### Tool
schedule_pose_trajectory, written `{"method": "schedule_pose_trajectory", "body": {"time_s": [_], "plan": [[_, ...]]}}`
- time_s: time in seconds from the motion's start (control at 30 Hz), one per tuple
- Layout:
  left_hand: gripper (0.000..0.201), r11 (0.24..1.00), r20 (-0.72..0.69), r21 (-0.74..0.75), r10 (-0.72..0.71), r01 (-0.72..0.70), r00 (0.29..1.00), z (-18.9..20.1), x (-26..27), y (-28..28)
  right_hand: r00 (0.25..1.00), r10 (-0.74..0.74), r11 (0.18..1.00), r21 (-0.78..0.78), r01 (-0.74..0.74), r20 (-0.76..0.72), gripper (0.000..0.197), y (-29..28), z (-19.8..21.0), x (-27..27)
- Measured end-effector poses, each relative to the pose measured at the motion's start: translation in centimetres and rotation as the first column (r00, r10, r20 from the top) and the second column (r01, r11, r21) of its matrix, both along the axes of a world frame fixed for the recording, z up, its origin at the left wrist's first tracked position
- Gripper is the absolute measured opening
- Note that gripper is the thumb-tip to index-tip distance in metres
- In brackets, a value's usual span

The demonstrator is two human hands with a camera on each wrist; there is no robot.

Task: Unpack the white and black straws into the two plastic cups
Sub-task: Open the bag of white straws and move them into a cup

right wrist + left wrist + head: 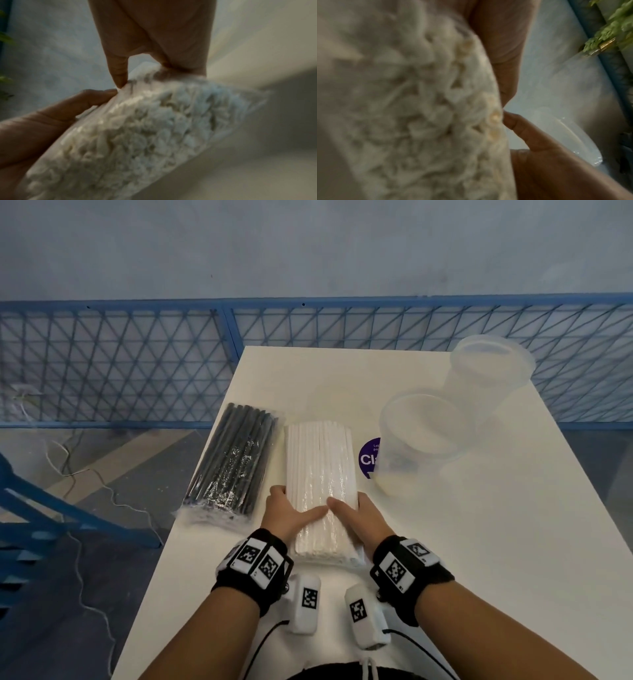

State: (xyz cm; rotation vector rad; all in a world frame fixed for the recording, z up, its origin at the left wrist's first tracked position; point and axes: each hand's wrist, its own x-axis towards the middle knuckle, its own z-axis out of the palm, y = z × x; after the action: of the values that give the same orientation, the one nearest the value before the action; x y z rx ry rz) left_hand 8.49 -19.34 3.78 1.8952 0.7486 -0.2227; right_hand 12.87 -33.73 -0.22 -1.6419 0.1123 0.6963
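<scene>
Both my hands are on the pack of white straws [320,474], one at each long side near the end closest to me. My left hand [286,517] wraps the left edge, fingers curled round it and the thumb laid flat over the clear wrapper on top. My right hand [359,518] does the same on the right edge, its thumb angled inward, so the two thumb tips nearly meet at the middle of the pack. So both hands are clamped on the one bundle, which lies lengthwise away from me on the white table [479,542].

From my left wrist I see the open straw ends [423,108] close up and blurred, with my other hand's thumb [522,129] touching the wrapper at their edge. From my right wrist the straw ends [154,128] fill the lower part of the view, and the tips of both thumbs press on the film just above them; the left thumb [82,102] comes in from the side.

Just to the left of my left hand lies the pack of black straws [233,467], parallel to the white one and close beside it, still in its wrapper. Ahead and to the right of my right hand stands the nearer plastic cup [421,443], upright and clear. The farther plastic cup [486,374] stands beyond it, further right, at the table's far corner. A purple round sticker [370,457] sits on the table between the white pack and the nearer cup, partly hidden behind the cup. Beyond the table runs a blue mesh fence [137,364].
</scene>
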Motion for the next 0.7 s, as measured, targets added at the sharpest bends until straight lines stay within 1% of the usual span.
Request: {"method": "schedule_pose_trajectory", "body": {"time_s": [0.07, 0.1, 0.17, 0.2, 0.23, 0.27, 0.3, 0.33, 0.37, 0.43, 0.5, 0.57, 0.6, 0.67, 0.7], "plan": [[0.088, 1.000, 0.061, -0.005, -0.017, 0.017, 0.998, 0.5, -0.4, -0.4, 0.999, 0.024, 0.997, 0.075, -0.026, 0.036, 0.066, -0.5, 0.5, -0.1], [0.084, 0.999, 0.093, 0.014, -0.038, 0.037, 0.995, 0.8, -0.6, -0.6, 0.997, 0.027, 0.994, 0.101, -0.034, 0.070, 0.073, -0.5, 0.5, 0.0], [0.077, 0.993, 0.212, 0.095, -0.082, 0.063, 0.974, 1.6, -1.2, -1.5, 0.992, 0.019, 0.994, 0.104, -0.032, 0.124, 0.095, 0.1, 1.3, 0.2], [0.077, 0.988, 0.293, 0.140, -0.097, 0.058, 0.951, 1.8, -1.6, -1.8, 0.992, 0.011, 0.996, 0.089, -0.023, 0.129, 0.108, 0.5, 2.1, 0.2], [0.082, 0.984, 0.367, 0.173, -0.113, 0.051, 0.924, 1.8, -1.9, -2.2, 0.991, 0.007, 0.997, 0.076, -0.017, 0.131, 0.119, 1.0, 2.4, 0.5], [0.091, 0.978, 0.425, 0.203, -0.139, 0.056, 0.894, 1.9, -2.3, -2.7, 0.991, -0.001, 0.996, 0.088, -0.011, 0.130, 0.126, 1.3, 3.5, 0.4], [0.102, 0.969, 0.457, 0.237, -0.179, 0.075, 0.871, 2.2, -2.6, -3.2, 0.990, -0.013, 0.992, 0.123, -0.004, 0.139, 0.127, 1.4, 4.2, 0.4], [0.108, 0.956, 0.463, 0.278, -0.219, 0.094, 0.859, 2.7, -3.0, -3.7, 0.989, -0.034, 0.985, 0.175, 0.008, 0.145, 0.126, 1.4, 5.1, 0.3], [0.109, 0.941, 0.462, 0.322, -0.253, 0.106, 0.850, 3.1, -3.4, -4.2, 0.985, -0.065, 0.973, 0.231, 0.027, 0.159, 0.122, 1.3, 5.9, 0.1], [0.100, 0.897, 0.455, 0.420, -0.338, 0.137, 0.824, 3.5, -4.3, -4.8, 0.974, -0.107, 0.961, 0.271, 0.049, 0.202, 0.112, 0.6, 7.3, -0.5], [0.087, 0.872, 0.489, 0.451, -0.421, 0.191, 0.764, 3.5, -5.4, -5.0, 0.954, -0.093, 0.977, 0.211, 0.033, 0.284, 0.096, -0.3, 8.5, -1.1], [0.075, 0.852, 0.521, 0.452, -0.491, 0.263, 0.698, 3.5, -6.1, -5.0, 0.934, -0.071, 0.991, 0.131, 0.027, 0.349, 0.074, -1.6, 9.3, -1.5], [0.071, 0.839, 0.527, 0.461, -0.520, 0.287, 0.673, 3.7, -6.1, -4.9, 0.929, -0.072, 0.993, 0.116, 0.032, 0.364, 0.064, -2.3, 9.7, -1.7], [0.067, 0.830, 0.533, 0.486, -0.530, 0.274, 0.660, 4.2, -5.6, -4.5, 0.933, -0.089, 0.988, 0.153, 0.038, 0.347, 0.046, -3.6, 10.0, -1.9], [0.070, 0.851, 0.558, 0.470, -0.491, 0.233, 0.669, 4.3, -5.1, -4.1, 0.944, -0.094, 0.981, 0.193, 0.033, 0.316, 0.040, -4.2, 10.1, -2.1]]}}
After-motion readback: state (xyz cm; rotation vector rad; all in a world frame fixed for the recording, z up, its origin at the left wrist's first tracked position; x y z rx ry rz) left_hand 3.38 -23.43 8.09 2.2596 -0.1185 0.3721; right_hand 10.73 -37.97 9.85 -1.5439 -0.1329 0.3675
